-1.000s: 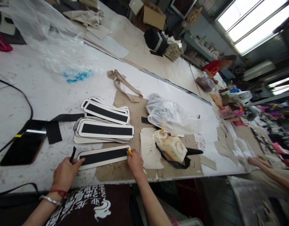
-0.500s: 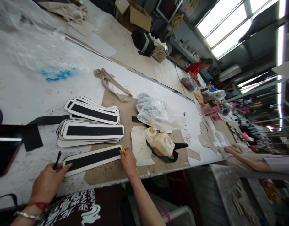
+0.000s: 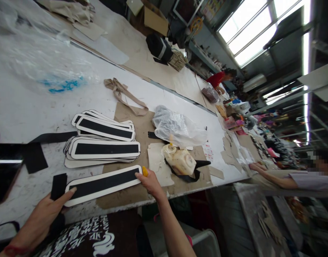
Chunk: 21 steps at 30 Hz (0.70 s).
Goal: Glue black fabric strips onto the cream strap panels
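Observation:
A long white-edged piece with a black strip down its middle (image 3: 105, 184) lies at the table's front edge. My left hand (image 3: 42, 214) is closed at its left end, thumb on the piece. From that hand sticks up a length of black webbing (image 3: 58, 185). At the opposite end my right hand (image 3: 152, 184) presses a fingertip on the black strip. A small yellow-handled tool (image 3: 145, 171) shows between its fingers; its working end is hidden. Just behind lie two overlapping stacks of similar pieces, a near stack (image 3: 106, 149) and a far stack (image 3: 105, 128).
A stained glue bottle (image 3: 180, 160) and a clear plastic bag (image 3: 177, 126) stand right of the stacks, by pale sheets (image 3: 156, 159). A beige strap (image 3: 126, 96) lies behind. Plastic wrap (image 3: 46, 57) covers the left back. At right, a co-worker's arm (image 3: 273, 178) rests on the table.
My left hand has moved left and down, and more black webbing shows above it. My right hand has shifted slightly right, with its fingertip now on the piece's right end.

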{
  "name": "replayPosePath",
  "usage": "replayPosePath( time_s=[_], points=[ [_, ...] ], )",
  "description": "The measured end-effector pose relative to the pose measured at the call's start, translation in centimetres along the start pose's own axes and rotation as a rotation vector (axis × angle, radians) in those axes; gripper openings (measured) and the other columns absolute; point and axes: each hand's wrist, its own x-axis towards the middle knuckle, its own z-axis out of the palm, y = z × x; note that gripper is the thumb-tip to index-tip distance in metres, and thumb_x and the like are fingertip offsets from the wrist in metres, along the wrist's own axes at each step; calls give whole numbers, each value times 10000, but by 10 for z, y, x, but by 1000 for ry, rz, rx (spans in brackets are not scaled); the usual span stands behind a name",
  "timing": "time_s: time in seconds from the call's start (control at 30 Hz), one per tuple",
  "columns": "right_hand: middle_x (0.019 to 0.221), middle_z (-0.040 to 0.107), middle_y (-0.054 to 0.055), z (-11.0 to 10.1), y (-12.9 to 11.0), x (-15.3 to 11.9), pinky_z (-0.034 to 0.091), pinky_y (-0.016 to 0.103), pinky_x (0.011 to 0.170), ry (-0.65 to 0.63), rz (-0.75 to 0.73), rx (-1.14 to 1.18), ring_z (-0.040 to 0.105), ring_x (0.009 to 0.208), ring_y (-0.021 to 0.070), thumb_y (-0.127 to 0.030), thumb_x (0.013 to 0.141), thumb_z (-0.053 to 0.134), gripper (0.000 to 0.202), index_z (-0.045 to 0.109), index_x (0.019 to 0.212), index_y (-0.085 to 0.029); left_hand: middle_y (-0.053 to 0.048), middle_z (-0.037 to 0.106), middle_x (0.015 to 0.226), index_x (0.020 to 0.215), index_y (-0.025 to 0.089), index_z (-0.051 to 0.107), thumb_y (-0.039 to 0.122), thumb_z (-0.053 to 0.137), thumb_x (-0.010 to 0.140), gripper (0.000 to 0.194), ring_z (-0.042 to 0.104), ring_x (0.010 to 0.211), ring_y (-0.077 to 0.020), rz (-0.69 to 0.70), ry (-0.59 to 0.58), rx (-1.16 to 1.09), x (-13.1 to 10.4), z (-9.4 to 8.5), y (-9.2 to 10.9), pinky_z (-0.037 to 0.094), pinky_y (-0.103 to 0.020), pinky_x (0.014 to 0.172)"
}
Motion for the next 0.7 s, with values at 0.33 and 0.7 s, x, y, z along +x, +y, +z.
replayPosePath(
  time_s=[0.33, 0.7],
  points=[
    [506, 420, -64, 5, -1, -7, 321, 202, 428, -6, 16, -144, 412, 428, 90, -381, 795, 529, 226, 458, 673, -204, -10, 635, 623, 804, 229, 589, 591, 647, 402, 544, 606, 676, -236, 42, 63, 57, 1, -5, -2, 489, -300, 492],
    [455, 406, -73, 10, -5, -13, 300, 178, 384, -49, 20, -30, 407, 382, 72, -385, 798, 516, 254, 464, 649, -187, -55, 691, 862, 845, 255, 579, 624, 623, 427, 559, 609, 960, -334, 114, 85, 103, -5, -11, 3, 473, -462, 907]
  ],
)
